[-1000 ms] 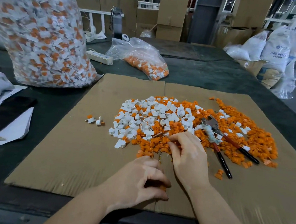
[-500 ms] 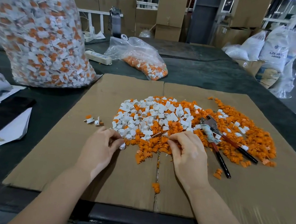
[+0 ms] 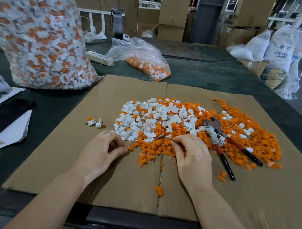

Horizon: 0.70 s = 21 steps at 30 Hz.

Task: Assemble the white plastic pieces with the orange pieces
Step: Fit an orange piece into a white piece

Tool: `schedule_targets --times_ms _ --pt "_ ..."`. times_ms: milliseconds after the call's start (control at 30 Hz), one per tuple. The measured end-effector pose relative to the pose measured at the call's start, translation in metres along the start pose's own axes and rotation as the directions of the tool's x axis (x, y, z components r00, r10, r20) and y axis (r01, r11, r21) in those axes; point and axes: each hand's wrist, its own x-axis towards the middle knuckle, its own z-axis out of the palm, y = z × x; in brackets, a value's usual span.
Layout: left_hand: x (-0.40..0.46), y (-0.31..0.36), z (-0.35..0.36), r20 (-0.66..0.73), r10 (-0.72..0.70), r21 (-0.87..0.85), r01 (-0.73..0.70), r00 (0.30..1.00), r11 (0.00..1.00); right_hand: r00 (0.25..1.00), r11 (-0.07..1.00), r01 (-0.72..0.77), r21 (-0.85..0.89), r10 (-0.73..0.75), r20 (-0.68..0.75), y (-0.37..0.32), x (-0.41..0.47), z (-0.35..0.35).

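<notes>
On the flattened cardboard sheet [image 3: 63, 161] that covers the dark table, a mixed heap spreads out: white plastic pieces [image 3: 145, 121] lie mostly toward its left and far side, orange pieces [image 3: 259, 142] toward its right and near edge. Both hands work at the near edge of this heap. The left hand [image 3: 103, 152] sits just left of the heap with its fingers curled in, thumb and forefinger closed together beside a small orange piece — whether they actually pinch anything I cannot tell. The right hand [image 3: 192, 156] rests on the orange part of the heap, fingers bent, thumb and forefinger tips pinching a small pale piece at the heap's edge. Right of that hand, pliers with red and black handles [image 3: 224, 150] lie across the orange pieces. A few assembled pieces [image 3: 94, 122] sit apart, left of the heap. One stray orange piece [image 3: 159, 189] lies on the cardboard seam nearer the person. Beyond the cardboard's left corner stands a big clear bag of assembled pieces [image 3: 37, 33]; a smaller clear bag [image 3: 143, 57] lies beyond the far edge, a white power strip [image 3: 100, 57] between them.
</notes>
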Motion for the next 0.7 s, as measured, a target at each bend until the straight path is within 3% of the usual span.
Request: schedule_targets --times_ms 367,533,700 --pt "-0.005 -0.002 -0.007 0.024 0.02 0.032 -0.021 1.0 0.999 1.0 1.0 0.019 -0.01 -0.019 -0.018 -0.001 0.0 0.0" --pt "-0.012 -0.001 -0.008 -0.012 -0.004 -0.088 0.002 1.0 0.996 0.999 1.0 0.024 -0.005 -0.024 -0.022 0.001 -0.001 0.0" --pt "-0.01 0.005 -0.004 -0.11 -0.023 -0.093 0.013 0.994 0.996 0.999 0.999 0.03 0.019 -0.029 -0.034 0.001 -0.001 0.001"
